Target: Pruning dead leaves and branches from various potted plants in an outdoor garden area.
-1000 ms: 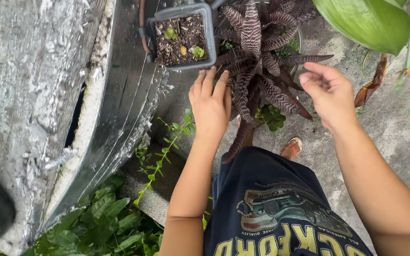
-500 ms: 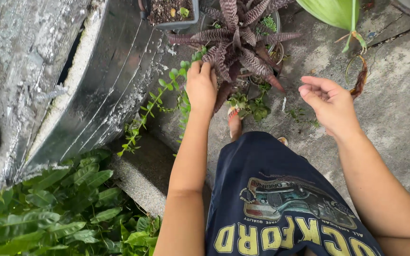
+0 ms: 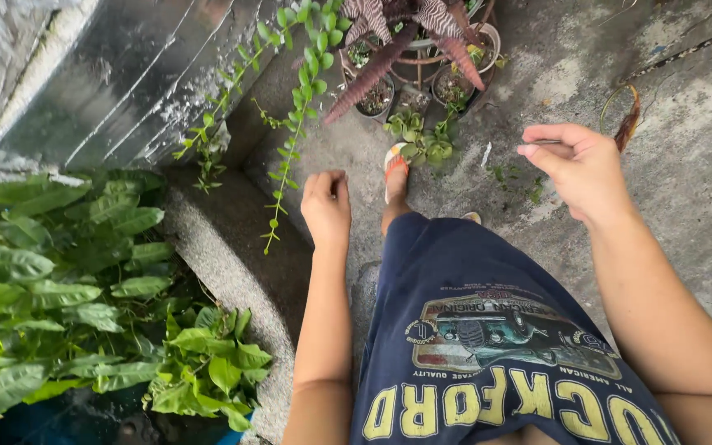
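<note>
Two bare hands drawn back from a cluster of potted plants, seen from above.

Nearest, the left hand (image 3: pixel 326 208) hangs curled into a loose fist, holding nothing visible, just beside a trailing green vine (image 3: pixel 294 124); a moment ago it reached in among the striped leaves, so it has now pulled clear of them. The right hand (image 3: pixel 580 169) is raised with fingers pinched together; whether it holds anything between them cannot be told. One sandalled foot (image 3: pixel 395 169) stands on the concrete ground (image 3: pixel 686 181) between the hands. Farther off sits one striped purple plant (image 3: pixel 409 41) over about three small pots (image 3: pixel 455 82), well apart from both hands. A leafy green bush (image 3: pixel 59 280) fills the left, below one sheet of metal (image 3: pixel 100 74).
</note>
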